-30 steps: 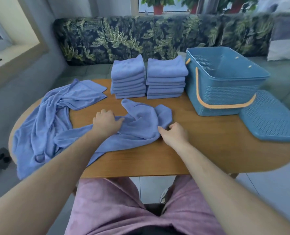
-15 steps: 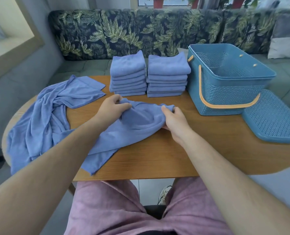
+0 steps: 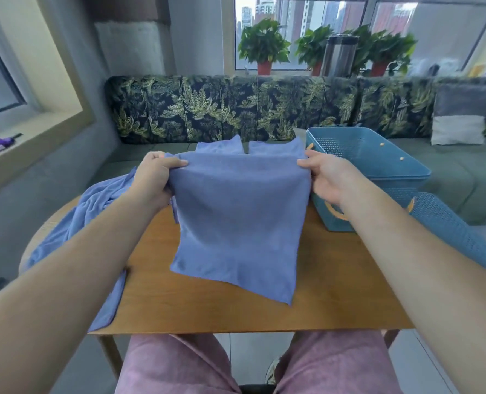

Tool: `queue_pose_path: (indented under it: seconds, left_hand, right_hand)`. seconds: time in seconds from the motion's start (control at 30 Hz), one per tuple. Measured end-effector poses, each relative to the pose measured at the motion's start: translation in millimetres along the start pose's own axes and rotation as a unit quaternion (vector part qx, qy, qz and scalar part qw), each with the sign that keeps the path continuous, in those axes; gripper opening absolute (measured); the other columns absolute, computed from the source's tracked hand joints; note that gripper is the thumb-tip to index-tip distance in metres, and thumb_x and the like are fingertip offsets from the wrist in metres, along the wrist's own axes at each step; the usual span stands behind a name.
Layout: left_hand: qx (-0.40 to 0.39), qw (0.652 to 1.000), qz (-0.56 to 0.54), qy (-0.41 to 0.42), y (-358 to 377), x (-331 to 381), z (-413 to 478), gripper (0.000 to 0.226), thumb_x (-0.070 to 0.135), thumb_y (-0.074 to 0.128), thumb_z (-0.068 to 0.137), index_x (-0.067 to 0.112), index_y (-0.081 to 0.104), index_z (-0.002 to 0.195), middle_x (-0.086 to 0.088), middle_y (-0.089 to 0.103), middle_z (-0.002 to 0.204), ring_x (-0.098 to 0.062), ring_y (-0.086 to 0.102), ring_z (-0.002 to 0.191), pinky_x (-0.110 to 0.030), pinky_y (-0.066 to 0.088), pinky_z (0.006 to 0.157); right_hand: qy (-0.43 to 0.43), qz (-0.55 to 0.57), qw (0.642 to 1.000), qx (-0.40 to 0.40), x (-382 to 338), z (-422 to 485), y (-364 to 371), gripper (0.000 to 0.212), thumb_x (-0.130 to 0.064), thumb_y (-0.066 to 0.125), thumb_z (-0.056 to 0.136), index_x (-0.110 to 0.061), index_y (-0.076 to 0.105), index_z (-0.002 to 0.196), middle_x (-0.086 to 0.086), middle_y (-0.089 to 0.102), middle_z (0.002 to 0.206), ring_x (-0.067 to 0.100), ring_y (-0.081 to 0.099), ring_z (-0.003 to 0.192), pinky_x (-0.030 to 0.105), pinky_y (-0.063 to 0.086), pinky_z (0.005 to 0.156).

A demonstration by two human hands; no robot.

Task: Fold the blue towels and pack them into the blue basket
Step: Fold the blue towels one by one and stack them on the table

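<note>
A blue towel [image 3: 239, 223] hangs spread out above the wooden table [image 3: 335, 294], its lower edge over the tabletop. My left hand [image 3: 153, 180] pinches its upper left corner and my right hand [image 3: 325, 177] pinches its upper right corner. Behind the raised towel only the tops of two stacks of folded blue towels [image 3: 247, 145] show. The blue basket [image 3: 378, 169] with orange handles stands on the right side of the table, and it looks empty.
More unfolded blue towels [image 3: 94, 211] lie heaped at the table's left edge and hang over it. The basket's blue perforated lid [image 3: 458, 237] lies at the far right. A leaf-patterned sofa [image 3: 236, 109] runs behind the table.
Both hands took hold of the crumpled towel on the table and lifted it by its top corners, so it now hangs open. The view has tilted upward.
</note>
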State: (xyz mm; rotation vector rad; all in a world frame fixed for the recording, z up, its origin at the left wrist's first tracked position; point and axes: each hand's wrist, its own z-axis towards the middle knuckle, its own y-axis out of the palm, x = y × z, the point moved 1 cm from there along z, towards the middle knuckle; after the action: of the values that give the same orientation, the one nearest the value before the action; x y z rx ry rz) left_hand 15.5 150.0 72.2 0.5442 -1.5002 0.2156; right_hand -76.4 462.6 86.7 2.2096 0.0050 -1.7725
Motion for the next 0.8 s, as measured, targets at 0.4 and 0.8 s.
queue_pose_path:
  seconds: [0.4,0.8]
  left_hand:
    - [0.032,0.998,-0.026,0.046,-12,65,-12,0.030,0.005,0.070,0.086,0.009,0.068,0.116,-0.006,0.068,0.093,-0.021,0.059,0.083,-0.029,0.050,0.065]
    - [-0.063,0.984,0.065,0.151,-7,137,-76,0.041,-0.012,0.072,0.075,0.011,0.073,0.109,-0.018,0.071,0.108,-0.025,0.066,0.094,-0.037,0.049,0.097]
  right_hand:
    - [-0.065,-0.032,0.995,-0.074,-63,-27,22,0.028,-0.001,0.051,0.095,-0.015,0.068,0.111,0.009,0.064,0.126,0.021,0.054,0.103,0.029,0.046,0.086]
    - [-0.226,-0.144,0.961,-0.069,-116,-110,-1,0.032,0.005,0.070,0.083,-0.011,0.072,0.111,0.005,0.074,0.092,0.018,0.067,0.085,0.032,0.048,0.082]
